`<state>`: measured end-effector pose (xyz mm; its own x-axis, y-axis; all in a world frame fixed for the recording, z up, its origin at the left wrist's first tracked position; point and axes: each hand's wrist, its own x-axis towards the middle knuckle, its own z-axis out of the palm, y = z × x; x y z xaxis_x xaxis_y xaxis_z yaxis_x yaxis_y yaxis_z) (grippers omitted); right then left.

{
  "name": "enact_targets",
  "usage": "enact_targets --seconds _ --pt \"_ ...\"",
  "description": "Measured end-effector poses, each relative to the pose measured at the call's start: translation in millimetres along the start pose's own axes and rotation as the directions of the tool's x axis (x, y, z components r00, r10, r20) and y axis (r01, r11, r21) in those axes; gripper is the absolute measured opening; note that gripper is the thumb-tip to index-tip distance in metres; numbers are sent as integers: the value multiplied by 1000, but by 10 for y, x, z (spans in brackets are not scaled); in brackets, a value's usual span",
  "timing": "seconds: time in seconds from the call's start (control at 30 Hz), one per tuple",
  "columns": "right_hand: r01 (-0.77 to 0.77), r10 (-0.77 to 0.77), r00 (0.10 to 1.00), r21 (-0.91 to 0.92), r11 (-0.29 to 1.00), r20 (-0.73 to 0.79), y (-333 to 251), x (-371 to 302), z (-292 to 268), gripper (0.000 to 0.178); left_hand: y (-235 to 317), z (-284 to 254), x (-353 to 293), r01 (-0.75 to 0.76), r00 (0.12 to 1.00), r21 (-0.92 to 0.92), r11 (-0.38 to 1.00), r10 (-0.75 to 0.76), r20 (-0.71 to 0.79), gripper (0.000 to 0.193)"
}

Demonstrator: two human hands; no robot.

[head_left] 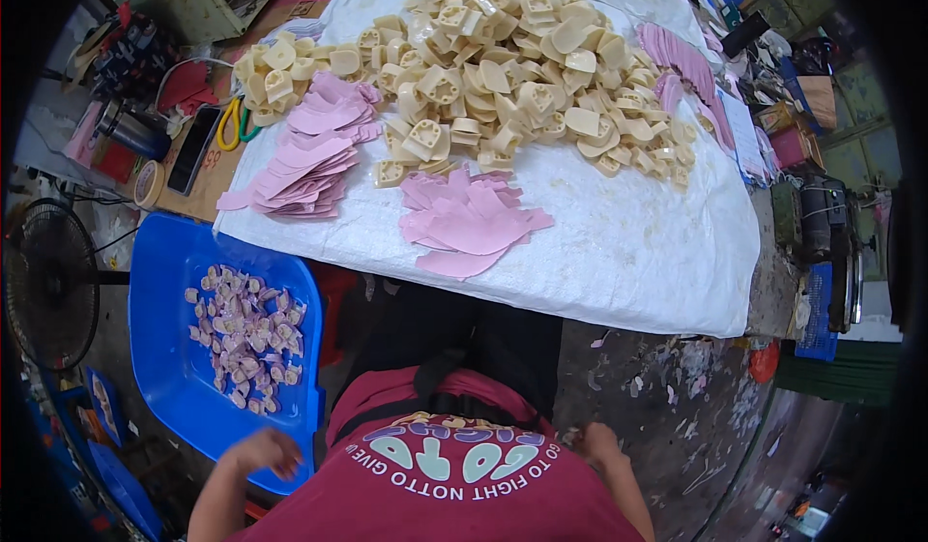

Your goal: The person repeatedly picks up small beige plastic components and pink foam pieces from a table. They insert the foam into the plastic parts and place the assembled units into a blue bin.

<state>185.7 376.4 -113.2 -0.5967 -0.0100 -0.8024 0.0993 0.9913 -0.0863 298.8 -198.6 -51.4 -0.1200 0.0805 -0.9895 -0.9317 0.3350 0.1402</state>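
My left hand [268, 452] hangs over the near edge of the blue plastic tub [159, 334], its fingers blurred. Inside the tub lies a heap of small pink-covered pieces [253, 334] that look like wrapped shoe heels. My right hand [599, 443] is low beside my right hip, fingers curled; a small pale bit shows at the fingertips, too small to name. On the white-covered table, a large mound of cream plastic shoe heels [503, 68] rises behind two piles of thin pink cut pieces, the left pile [314, 155] and the front pile [474, 218].
Yellow-and-green-handled scissors [230, 124], a phone [193, 150] and a tape roll [149, 184] lie left of the white sheet [619, 281]. A black fan [50, 281] stands at far left. More pink pieces [681, 58] lie at the table's right side. Scraps litter the floor.
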Motion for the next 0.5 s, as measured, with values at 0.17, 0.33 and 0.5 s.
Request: enact_targets --seconds 0.17,0.33,0.5 --pt "131 -100 984 217 967 -149 -169 72 39 27 906 727 -419 -95 992 289 952 65 112 30" --pt "263 -208 934 162 951 -292 -438 86 -600 26 1051 574 -288 -208 970 245 947 232 -71 28" --pt "484 -371 809 157 861 -457 -889 72 -1176 24 1274 467 37 -480 804 123 868 492 -333 26"
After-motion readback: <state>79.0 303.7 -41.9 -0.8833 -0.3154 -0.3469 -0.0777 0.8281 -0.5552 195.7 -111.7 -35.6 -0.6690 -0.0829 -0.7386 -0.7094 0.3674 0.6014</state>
